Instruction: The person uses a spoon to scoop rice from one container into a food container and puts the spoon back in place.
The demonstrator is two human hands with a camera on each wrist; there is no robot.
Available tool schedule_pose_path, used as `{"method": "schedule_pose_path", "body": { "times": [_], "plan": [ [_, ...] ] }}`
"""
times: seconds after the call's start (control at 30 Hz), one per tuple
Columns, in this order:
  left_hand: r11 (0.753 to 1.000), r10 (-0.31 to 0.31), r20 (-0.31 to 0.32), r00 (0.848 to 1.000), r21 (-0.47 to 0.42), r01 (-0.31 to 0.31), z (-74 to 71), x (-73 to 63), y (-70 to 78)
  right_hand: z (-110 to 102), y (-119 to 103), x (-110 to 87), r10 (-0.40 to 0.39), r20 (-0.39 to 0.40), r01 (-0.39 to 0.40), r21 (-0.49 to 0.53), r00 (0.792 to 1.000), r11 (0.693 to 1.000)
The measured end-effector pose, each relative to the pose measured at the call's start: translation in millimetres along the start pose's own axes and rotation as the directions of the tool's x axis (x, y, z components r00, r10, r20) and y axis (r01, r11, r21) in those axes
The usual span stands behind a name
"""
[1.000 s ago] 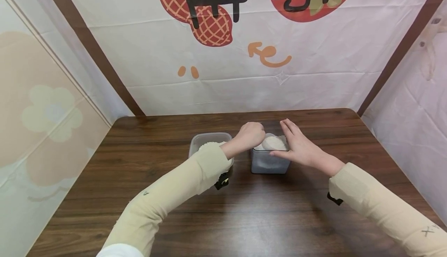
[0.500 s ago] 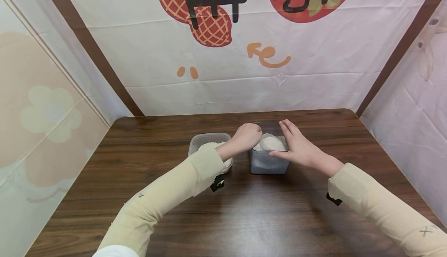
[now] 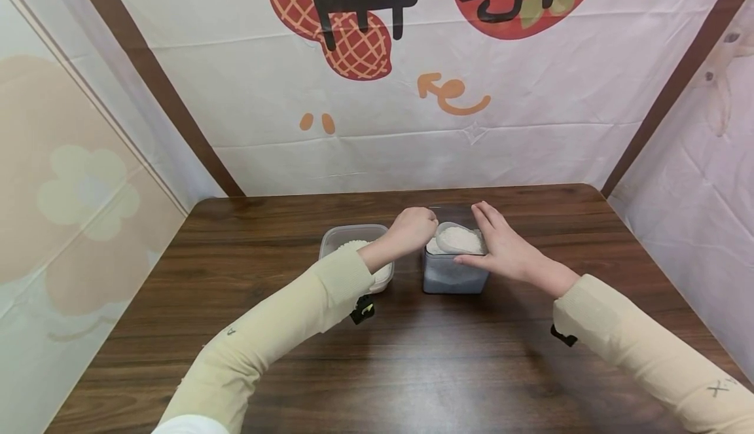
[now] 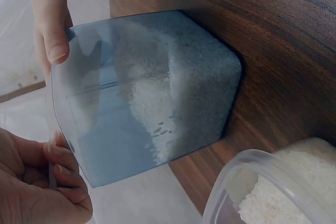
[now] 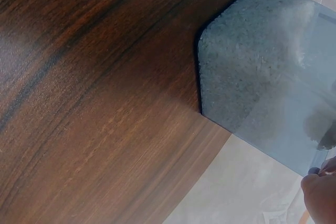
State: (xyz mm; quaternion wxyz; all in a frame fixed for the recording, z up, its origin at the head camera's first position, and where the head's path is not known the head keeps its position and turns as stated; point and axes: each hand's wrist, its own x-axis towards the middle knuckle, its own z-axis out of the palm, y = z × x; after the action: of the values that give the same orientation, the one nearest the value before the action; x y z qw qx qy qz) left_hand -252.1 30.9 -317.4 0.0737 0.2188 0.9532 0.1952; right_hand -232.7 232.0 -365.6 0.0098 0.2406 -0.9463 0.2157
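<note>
My left hand pinches the thin handle of a translucent scoop. White rice is heaped in the scoop's bowl, which is at the mouth of a blue-grey see-through rice bin. Through the bin's wall in the left wrist view, rice shows sloping up one side. My right hand holds the bin at its right side, thumb along the front rim and fingers spread toward the back. Only a bit of hand at the bin's rim appears in the right wrist view.
Left of the bin stands a clear plastic tub with rice in it, partly behind my left forearm. Both containers stand on a dark wooden table. A printed cloth hangs behind the table's far edge.
My left hand has moved a little to the left, and the rice-filled scoop has come with it, showing more of its bowl. The right hand and the bin have stayed in place.
</note>
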Motion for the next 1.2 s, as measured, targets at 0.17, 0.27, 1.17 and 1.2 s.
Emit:
{"method": "schedule_pose_path", "body": {
  "times": [0.17,0.27,1.17,1.2],
  "plan": [
    [1.000,-0.004,-0.001,1.000,-0.015,0.004,0.1,-2.0,-0.9,1.4,0.6,0.6,0.001,-0.001,-0.001,0.001,1.000,1.000],
    [1.000,-0.011,-0.001,1.000,-0.027,0.011,0.1,-4.1,-1.7,1.9,0.2,0.8,0.006,0.002,-0.006,0.002,1.000,1.000],
    [0.996,0.001,-0.057,0.998,-0.089,-0.006,0.7,-13.1,-6.3,0.6,-1.6,-0.1,0.010,0.008,-0.010,0.003,1.000,1.000],
    [0.996,-0.001,-0.059,0.998,-0.092,-0.005,0.2,-13.5,-6.2,0.6,-1.6,-0.1,0.008,0.006,-0.008,0.004,1.000,1.000]
  ]
}}
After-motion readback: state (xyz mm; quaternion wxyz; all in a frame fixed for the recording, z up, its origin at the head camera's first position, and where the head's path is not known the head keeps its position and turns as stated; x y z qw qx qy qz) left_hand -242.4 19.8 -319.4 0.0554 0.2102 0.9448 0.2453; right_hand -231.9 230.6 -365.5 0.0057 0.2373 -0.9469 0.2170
